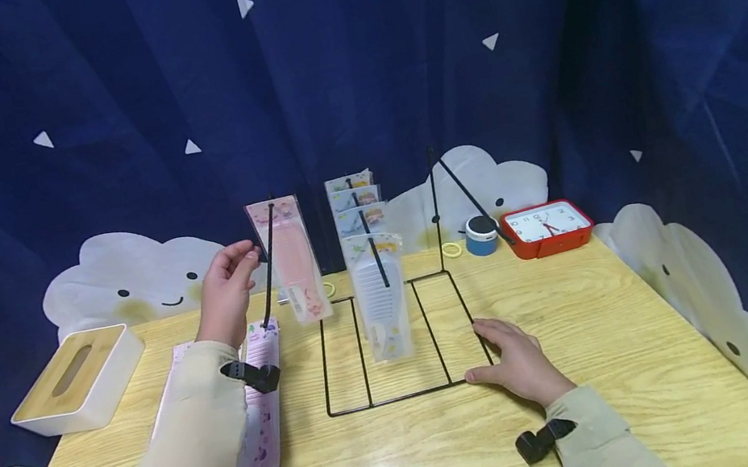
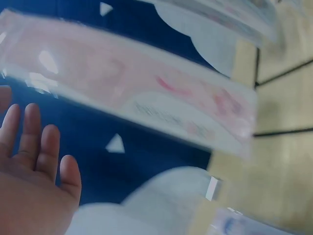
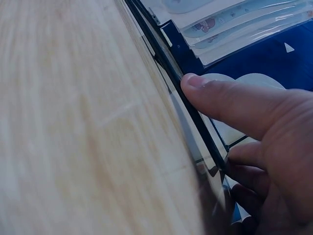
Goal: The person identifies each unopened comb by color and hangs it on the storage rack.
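A black wire display rack (image 1: 420, 393) stands on the table. Its left hook carries a pink comb in a clear package (image 1: 292, 254); several light-blue packaged combs (image 1: 380, 298) hang in a row on the middle hook. Beside the left hook my left hand (image 1: 226, 285) is raised, its fingers loosely bent. The left wrist view shows this hand (image 2: 36, 171) with nothing in it, apart from the pink package (image 2: 146, 88). At the rack's front right corner, my right hand (image 1: 514, 358) holds the base, thumb (image 3: 210, 93) against one rod and fingers by the other.
Purple-printed comb packages (image 1: 264, 422) lie on the table partly under my left forearm. A tissue box with wooden lid (image 1: 73, 375) stands at the left. Behind the rack's right side are a blue round speaker (image 1: 481, 237), a red clock (image 1: 548, 229) and a yellow ring (image 1: 452, 250).
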`<state>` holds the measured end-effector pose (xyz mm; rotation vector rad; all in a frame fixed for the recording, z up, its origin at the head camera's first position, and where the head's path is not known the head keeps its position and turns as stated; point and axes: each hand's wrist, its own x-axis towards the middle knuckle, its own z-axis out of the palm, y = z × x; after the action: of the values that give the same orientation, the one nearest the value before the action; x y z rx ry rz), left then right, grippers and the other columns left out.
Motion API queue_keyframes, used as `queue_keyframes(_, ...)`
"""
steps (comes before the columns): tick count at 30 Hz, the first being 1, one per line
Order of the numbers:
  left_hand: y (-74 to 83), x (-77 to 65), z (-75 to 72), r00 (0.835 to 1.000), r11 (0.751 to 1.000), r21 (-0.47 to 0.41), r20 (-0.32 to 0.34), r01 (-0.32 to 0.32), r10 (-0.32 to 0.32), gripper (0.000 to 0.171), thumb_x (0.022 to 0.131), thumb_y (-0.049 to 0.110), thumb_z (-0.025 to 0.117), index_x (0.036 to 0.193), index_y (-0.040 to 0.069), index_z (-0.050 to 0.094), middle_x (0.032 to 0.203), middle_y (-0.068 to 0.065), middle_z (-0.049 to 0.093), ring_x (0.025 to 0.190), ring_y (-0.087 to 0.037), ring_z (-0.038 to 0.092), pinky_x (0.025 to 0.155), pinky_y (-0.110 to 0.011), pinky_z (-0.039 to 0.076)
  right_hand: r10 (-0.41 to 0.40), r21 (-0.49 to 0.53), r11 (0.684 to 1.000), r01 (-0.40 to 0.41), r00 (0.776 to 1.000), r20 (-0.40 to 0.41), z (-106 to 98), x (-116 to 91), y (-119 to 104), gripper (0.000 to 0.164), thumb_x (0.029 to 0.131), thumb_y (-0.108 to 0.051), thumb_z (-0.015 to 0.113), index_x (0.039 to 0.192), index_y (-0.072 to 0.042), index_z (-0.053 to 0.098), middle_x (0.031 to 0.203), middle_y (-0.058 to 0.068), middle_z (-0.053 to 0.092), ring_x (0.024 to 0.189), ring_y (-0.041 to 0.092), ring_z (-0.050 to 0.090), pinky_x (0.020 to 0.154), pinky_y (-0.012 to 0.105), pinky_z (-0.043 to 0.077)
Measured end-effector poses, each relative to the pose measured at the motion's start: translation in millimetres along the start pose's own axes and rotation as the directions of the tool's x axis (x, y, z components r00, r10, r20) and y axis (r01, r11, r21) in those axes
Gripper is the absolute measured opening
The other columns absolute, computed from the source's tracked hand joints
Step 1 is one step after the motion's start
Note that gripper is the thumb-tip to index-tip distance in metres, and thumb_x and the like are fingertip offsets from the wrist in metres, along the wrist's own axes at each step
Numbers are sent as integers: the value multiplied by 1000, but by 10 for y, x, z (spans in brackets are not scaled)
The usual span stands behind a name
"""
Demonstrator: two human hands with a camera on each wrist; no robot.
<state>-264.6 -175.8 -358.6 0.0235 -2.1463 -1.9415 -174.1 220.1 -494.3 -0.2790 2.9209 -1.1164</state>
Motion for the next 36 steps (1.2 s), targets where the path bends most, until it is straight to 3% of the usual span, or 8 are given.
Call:
queue_keyframes(6, -365, -71, -126, 997, 997, 7, 3, 78, -78, 39, 106, 19, 52, 139, -1, 47, 127, 0, 56, 111, -5, 49, 97, -32, 37, 3, -10, 1000, -3, 1000, -1, 0, 8, 10, 88, 78, -38, 86, 147, 0, 48, 153, 19, 44, 143, 44, 32, 110, 63, 20)
queue_keyframes(10, -576, -109, -201, 991, 991, 30, -12, 134, -133, 39, 105, 19, 52, 140, 1, 48, 136, -7, 53, 121, -12, 48, 107, -38, 35, 4, -16, 1000, -4, 1000, -1, 9, 10, 15, 88, 78, -39, 86, 147, 0, 48, 152, 19, 44, 143, 44, 32, 109, 63, 21)
queue_keyframes(16, -834, -153, -292, 970, 965, 101, -2, 244, -245, 45, 105, 19, 51, 147, 4, 43, 152, -15, 42, 139, -25, 38, 117, -43, 27, 9, -13, 1000, -9, 1000, -3, 16, 13, 19, 88, 77, -39, 86, 147, -1, 48, 153, 19, 44, 143, 43, 32, 110, 63, 20)
queue_keyframes(21, -986, -186, -352, 951, 939, 189, 63, 287, -303, 48, 104, 13, 49, 150, 0, 38, 154, -21, 37, 143, -32, 33, 118, -46, 25, 10, -16, 1000, -10, 1000, -1, 16, 16, 15, 88, 77, -40, 86, 147, -1, 48, 153, 18, 44, 143, 43, 32, 110, 63, 21)
queue_keyframes(24, -1023, -201, -374, 933, 912, 291, 128, 289, -337, 55, 103, 14, 50, 152, -2, 30, 158, -26, 27, 146, -40, 26, 118, -54, 23, 12, -16, 1000, -12, 1000, -1, 16, 17, 15, 89, 77, -40, 86, 147, -1, 48, 153, 18, 44, 143, 43, 32, 110, 63, 21)
queue_keyframes(28, -1054, -195, -386, 911, 847, 459, 166, 268, -379, 67, 100, 18, 55, 155, -2, 22, 161, -31, 15, 148, -48, 17, 117, -58, 19, 10, -17, 1000, -10, 1000, 1, 13, 17, 14, 89, 77, -41, 86, 147, -1, 48, 153, 18, 44, 143, 43, 32, 110, 63, 21)
queue_keyframes(31, -1093, -184, -385, 917, 800, 554, 149, 232, -370, 69, 97, 15, 59, 154, -5, 24, 157, -34, 22, 144, -50, 24, 116, -58, 23, 10, -17, 1000, -10, 1000, 1, 11, 22, 16, 89, 78, -41, 86, 147, -1, 48, 153, 18, 44, 143, 43, 32, 110, 63, 21)
queue_keyframes(36, -1178, -201, -406, 953, 708, 690, 87, 153, -291, 58, 92, 10, 63, 142, -10, 43, 130, -33, 54, 118, -44, 54, 101, -55, 42, 10, -12, 1000, -10, 1000, 2, 9, 15, 8, 89, 77, -40, 86, 147, -1, 48, 153, 18, 44, 143, 43, 33, 109, 63, 21)
